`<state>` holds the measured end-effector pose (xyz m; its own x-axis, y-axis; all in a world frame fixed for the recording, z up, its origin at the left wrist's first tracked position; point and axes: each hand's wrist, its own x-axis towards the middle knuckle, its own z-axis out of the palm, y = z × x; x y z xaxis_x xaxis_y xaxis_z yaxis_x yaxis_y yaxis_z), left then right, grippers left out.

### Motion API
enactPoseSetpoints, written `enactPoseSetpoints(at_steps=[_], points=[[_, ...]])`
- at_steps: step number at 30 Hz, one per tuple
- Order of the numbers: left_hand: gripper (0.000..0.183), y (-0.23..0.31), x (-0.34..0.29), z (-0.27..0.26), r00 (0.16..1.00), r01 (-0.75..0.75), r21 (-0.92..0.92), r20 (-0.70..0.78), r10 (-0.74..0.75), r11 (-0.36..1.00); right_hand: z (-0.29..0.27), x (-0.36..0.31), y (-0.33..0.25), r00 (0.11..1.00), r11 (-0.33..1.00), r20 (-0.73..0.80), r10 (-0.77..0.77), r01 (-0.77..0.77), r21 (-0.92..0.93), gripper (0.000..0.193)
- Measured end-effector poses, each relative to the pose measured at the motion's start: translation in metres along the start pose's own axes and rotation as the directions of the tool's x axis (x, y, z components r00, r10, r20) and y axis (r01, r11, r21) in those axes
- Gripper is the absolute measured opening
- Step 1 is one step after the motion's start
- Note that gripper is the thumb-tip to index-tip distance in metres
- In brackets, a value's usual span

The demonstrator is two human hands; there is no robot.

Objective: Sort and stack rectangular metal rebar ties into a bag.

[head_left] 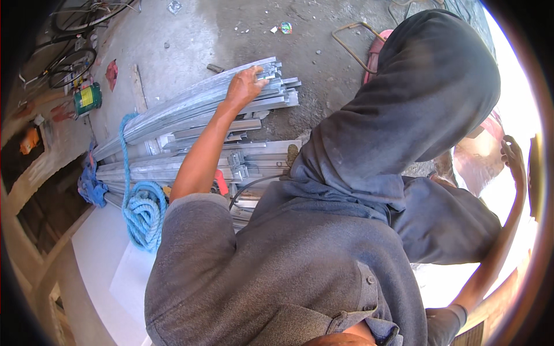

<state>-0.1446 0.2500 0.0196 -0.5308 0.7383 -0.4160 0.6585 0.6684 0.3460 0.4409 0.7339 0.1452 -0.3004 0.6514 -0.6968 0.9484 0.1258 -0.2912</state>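
My left hand is on top of the stacked long silvery metal bars, close to their uneven right ends. Its fingers curl over the upper bars, and the fingertips are partly hidden among them. At the far right, in strong glare, my right hand hangs beside my knee with its fingers bent and apart. No held thing shows in it. It is nearest to a pinkish surface that glare washes out. A second bundle of metal bars lies nearer to me, partly behind my left arm.
A coiled blue rope lies by the bars' left ends, near a blue cloth. A green can and bicycles stand at the left. A bent metal rod lies beside a red shoe on the concrete floor.
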Motion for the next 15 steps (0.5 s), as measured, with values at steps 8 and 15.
enactPoseSetpoints(at_steps=[8,15], points=[[0.033,0.046,0.030,-0.027,0.946,0.013,-0.235,-0.312,-0.088,0.972,0.012,-0.009,-0.003,0.999,0.999,-0.043,-0.017,0.018,0.031,0.033],[0.056,0.179,0.092,0.106,0.809,-0.562,0.148,-0.106,0.578,0.814,0.020,-0.045,-0.018,0.990,0.999,-0.137,0.012,-0.016,-0.031,0.038]])
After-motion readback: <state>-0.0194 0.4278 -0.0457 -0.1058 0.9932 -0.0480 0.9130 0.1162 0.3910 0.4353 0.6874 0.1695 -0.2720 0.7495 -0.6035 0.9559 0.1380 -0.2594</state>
